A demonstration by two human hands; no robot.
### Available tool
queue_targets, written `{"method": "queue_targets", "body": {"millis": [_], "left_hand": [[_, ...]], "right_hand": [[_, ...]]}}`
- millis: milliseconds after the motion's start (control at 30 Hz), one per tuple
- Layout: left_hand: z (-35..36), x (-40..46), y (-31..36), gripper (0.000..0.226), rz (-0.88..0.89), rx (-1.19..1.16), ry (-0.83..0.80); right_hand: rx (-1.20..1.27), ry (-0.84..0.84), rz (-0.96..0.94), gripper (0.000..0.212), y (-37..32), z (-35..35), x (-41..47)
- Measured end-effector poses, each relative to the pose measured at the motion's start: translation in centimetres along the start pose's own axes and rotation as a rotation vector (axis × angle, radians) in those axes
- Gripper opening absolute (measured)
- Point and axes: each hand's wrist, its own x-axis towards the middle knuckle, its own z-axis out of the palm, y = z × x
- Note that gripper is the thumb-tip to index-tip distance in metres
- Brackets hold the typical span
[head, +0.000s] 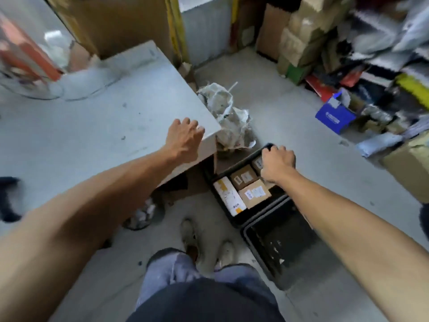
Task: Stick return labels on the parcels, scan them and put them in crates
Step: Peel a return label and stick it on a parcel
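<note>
Curled over the far end of the black crate (pixel 234 219), the right hand (pixel 277 163) gripped its rim or a parcel; unclear which. Labelled parcels (pixel 254 194) lay inside. Left hand (pixel 185 138) braced, fingers spread, on the table (pixel 92 135) corner. Pulling squarely would probably keep the load settled.

A table (pixel 97 126) stood to the left, with the left hand (pixel 184 135) resting on its near right corner. A crate (pixel 234 221) sat on the floor to the right of the table, holding parcels (pixel 254 192) side by side. The right hand (pixel 277 162) gripped the crate's far right rim. A second crate (pixel 278 247) lay just nearer, touching the first. A crumpled bag (pixel 228 117) lay beyond the first crate, against the table's corner. Boxes (pixel 299 40) were stacked at the far right.
</note>
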Motion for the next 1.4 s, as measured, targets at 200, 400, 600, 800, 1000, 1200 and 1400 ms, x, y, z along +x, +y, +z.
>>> {"method": "queue_targets", "body": {"millis": [200,400,600,800,1000,1200,1400], "left_hand": [[2.1,-13.7,-12.3,0.041,-0.428,-0.049,-0.018],[6.5,-29.8,-21.3,0.034,-0.81,-0.133,-0.078],[11.7,-45.5,-28.1,0.044,-1.117,-0.201,-0.12],[15.0,-57.9,-32.6,0.035,-1.353,-0.255,-0.156],[17.2,-63.7,-35.7,0.04,-1.477,-0.331,-0.164],[19.4,-65.1,-40.9,0.038,-1.499,-0.394,-0.159],[20.7,-65.9,-49.6,0.021,-1.504,-0.382,-0.127]], "right_hand": [[-0.145,0.251,-0.372,0.044,-15.2,-10.5,-0.7],[-0.266,0.443,-0.762,0.042,-35.1,-15.2,-7.3],[-0.28,0.514,-1.071,0.042,-53.9,-15.5,-16.5],[-0.258,0.487,-1.299,0.034,-66.8,-14.8,-24.5],[-0.271,0.495,-1.383,0.038,-74.2,-14.3,-28.1],[-0.317,0.481,-1.421,0.038,-81.4,-15.2,-27.6],[-0.291,0.464,-1.416,0.04,-90.1,-17.7,-25.6]]}}
